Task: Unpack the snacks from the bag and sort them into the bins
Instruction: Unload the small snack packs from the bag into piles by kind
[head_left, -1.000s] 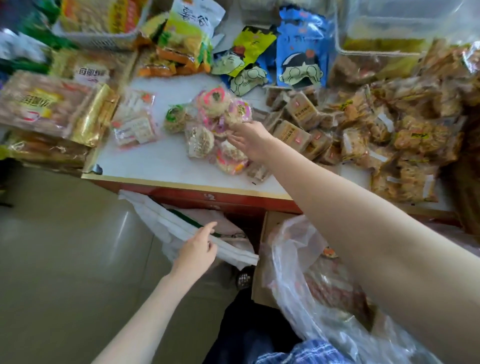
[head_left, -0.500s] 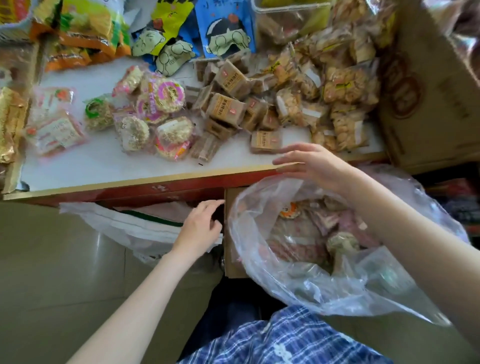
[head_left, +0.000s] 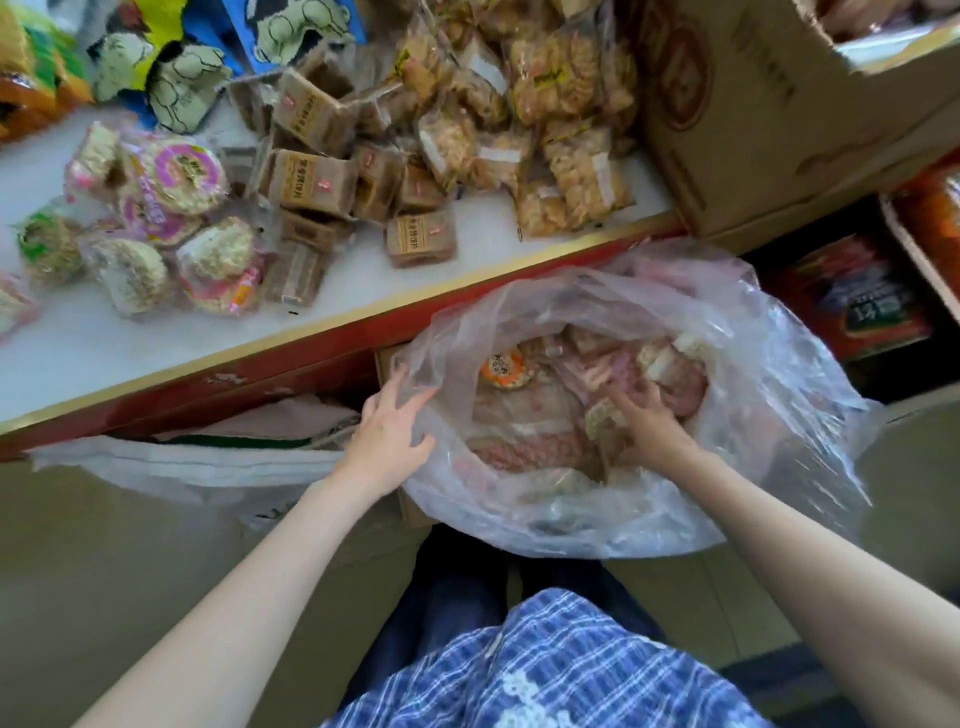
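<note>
Now reaching down into the clear bag (head_left: 779, 415), the right hand (head_left: 647, 421) having dropped from the counter (head_left: 130, 343) edge where it was hovering half a second ago. Digging among the wrapped snacks, fingers curling around a pale packet (head_left: 600, 415), though hard telling how firm the grip is. Gripping the near rim of the bag, the left hand (head_left: 387, 436), thumb and fingers pinching the plastic and spreading it open; before, just resting by the white sack (head_left: 171, 462) under the counter. Sitting on the floor against the counter's red front, that bag, mouth gaping, an orange round snack (head_left: 501, 370) showing inside. Lying sorted on the counter above: round pink-labelled cakes (head_left: 179, 176), brown square packets (head_left: 311, 182), crispy cracker bags (head_left: 566, 171). Standing at the right end, a cardboard box (head_left: 753, 104). Looking more steeply downward now than earlier.
</note>
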